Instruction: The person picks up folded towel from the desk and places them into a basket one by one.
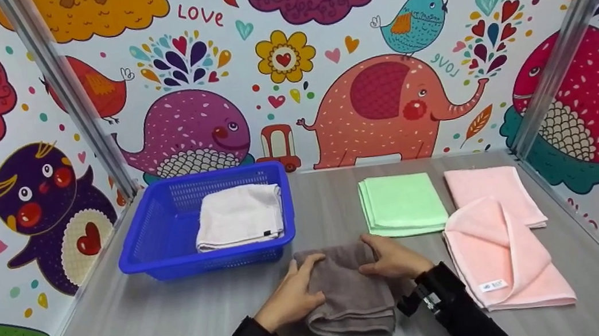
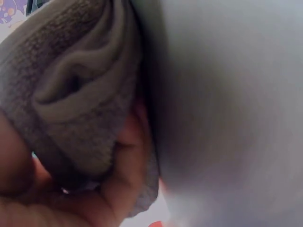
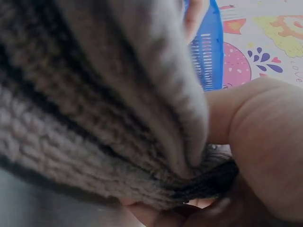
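A folded brown-grey towel (image 1: 347, 289) lies at the front middle of the table, its layered edge facing me. My left hand (image 1: 291, 297) grips its left side; in the left wrist view fingers (image 2: 125, 179) curl under the towel (image 2: 90, 94). On the opposite side my right hand (image 1: 395, 258) holds the far right part, thumb on top. The right wrist view shows the towel's stacked layers (image 3: 94, 104) between the thumb and the fingers (image 3: 156, 215) beneath.
A blue plastic basket (image 1: 139, 250) at the back left holds a folded white towel (image 1: 239, 216). To the right lie a folded green towel (image 1: 404, 204) and two pink towels, one flat (image 1: 487, 186), one with a turned-back corner (image 1: 539, 275). A patterned wall (image 1: 318, 44) stands behind.
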{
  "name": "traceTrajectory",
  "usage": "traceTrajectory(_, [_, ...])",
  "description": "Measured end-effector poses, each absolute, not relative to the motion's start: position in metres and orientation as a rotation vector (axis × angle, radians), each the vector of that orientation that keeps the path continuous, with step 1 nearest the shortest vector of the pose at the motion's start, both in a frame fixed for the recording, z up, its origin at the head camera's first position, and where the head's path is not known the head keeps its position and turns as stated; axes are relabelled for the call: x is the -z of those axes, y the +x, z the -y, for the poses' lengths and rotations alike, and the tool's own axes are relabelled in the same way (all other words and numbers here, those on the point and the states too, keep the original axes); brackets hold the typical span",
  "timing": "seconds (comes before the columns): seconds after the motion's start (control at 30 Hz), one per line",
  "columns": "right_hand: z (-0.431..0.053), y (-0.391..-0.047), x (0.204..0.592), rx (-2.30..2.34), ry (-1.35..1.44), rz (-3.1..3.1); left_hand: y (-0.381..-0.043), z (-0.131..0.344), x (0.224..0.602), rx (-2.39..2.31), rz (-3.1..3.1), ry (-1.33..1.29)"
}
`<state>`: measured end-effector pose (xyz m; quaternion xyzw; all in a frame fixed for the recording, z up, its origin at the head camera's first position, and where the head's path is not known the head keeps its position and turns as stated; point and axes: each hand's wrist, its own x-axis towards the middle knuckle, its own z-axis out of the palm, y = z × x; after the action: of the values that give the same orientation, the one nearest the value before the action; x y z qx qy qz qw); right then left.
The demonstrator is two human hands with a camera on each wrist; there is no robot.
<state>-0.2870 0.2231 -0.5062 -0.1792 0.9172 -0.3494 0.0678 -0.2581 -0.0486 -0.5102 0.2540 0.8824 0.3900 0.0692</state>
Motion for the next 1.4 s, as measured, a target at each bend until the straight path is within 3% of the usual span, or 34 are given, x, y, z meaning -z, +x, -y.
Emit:
traceTrajectory(0.57, [-0.222, -0.28, 0.438, 1.23, -0.705, -2.78, -0.243, 0.066, 0.439, -1.202, -2.811, 1.007])
traceTrajectory(0.87, [-0.175, -0.317, 0.417, 1.517, -0.633, -2.877, -0.264, 0.101, 0.422, -1.428, -2.899, 0.705])
traceTrajectory(1.13, [-0.14, -0.338, 0.398, 1.686, -0.572, -2.667, -0.287, 0.136, 0.415, -1.628, -2.899, 0.613])
traceTrajectory(1.4, [-0.1, -0.374, 0.412, 1.876, -0.676, -2.746, -0.308, 0.167, 0.425, -1.801, -3.01, 0.563])
